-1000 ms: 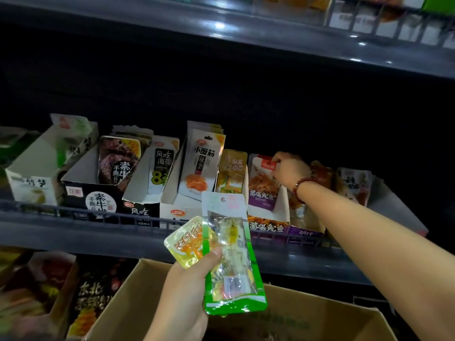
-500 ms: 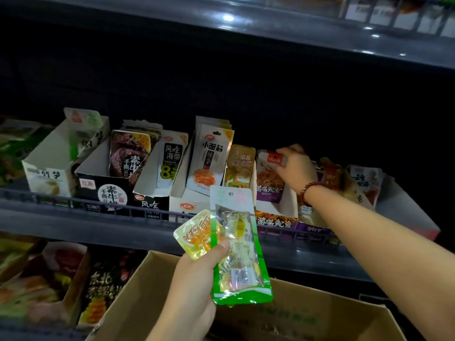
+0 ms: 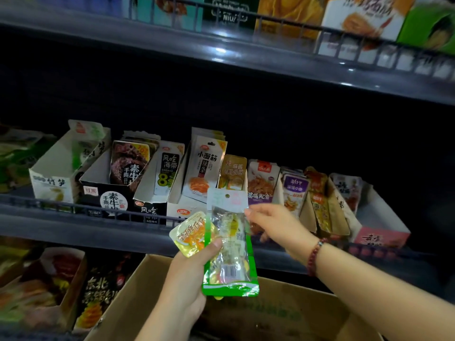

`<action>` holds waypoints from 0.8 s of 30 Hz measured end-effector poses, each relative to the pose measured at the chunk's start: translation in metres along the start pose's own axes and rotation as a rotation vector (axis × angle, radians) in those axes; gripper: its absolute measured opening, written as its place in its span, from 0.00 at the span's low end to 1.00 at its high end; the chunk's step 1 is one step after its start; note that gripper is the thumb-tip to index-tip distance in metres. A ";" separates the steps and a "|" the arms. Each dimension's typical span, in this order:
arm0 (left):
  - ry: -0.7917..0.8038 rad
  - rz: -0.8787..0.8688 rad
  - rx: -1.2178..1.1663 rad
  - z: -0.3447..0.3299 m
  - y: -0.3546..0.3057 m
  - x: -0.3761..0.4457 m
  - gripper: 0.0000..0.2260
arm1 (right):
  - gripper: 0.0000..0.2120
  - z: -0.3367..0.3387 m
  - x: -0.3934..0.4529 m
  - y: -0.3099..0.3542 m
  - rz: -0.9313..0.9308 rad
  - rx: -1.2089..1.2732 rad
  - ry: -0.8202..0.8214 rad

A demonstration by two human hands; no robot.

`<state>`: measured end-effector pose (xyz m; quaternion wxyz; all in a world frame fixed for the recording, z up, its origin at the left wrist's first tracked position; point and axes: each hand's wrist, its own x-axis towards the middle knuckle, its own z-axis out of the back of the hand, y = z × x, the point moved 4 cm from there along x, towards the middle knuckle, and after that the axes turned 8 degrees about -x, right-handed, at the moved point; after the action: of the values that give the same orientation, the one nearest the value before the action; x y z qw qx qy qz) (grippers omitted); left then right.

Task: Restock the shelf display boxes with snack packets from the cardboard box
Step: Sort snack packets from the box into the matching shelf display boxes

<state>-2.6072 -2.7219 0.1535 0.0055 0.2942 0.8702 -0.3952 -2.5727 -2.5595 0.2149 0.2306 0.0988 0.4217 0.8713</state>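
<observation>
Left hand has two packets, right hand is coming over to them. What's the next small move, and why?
Probably pinch the tall green-edged clear packet with the right hand and lift it free. Its fingertips sit at that packet's upper right edge, holding nothing, while the left hand grips it together with the small yellow packet.

Grey shelf (image 3: 73, 230), snack display boxes (image 3: 53, 173)

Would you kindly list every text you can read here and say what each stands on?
"小面筋 辣条": white packet.
"风吃海带", "8": kelp packet.
"素牛" and "手撕": black display box.
"竹笋": white display box.
"东北": dark packet on the lower shelf.
"NIU": top-shelf black box.
Barcode digits on the green packet and price tags: too blurred.
</observation>
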 end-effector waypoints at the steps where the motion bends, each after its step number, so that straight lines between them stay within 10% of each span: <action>1: 0.006 -0.004 0.002 -0.001 -0.002 -0.001 0.09 | 0.10 -0.004 -0.005 0.000 -0.044 0.088 0.061; 18: -0.078 -0.299 0.270 0.020 -0.070 -0.022 0.07 | 0.11 -0.035 -0.029 0.079 0.173 0.002 -0.149; 24: 0.066 -0.218 0.017 0.029 -0.091 -0.018 0.08 | 0.12 -0.073 -0.026 0.120 0.279 -0.048 -0.195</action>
<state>-2.6457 -2.7982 0.2004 -0.0686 0.2109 0.8932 -0.3911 -2.6149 -2.6863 0.2634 0.1496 0.2350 0.3586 0.8909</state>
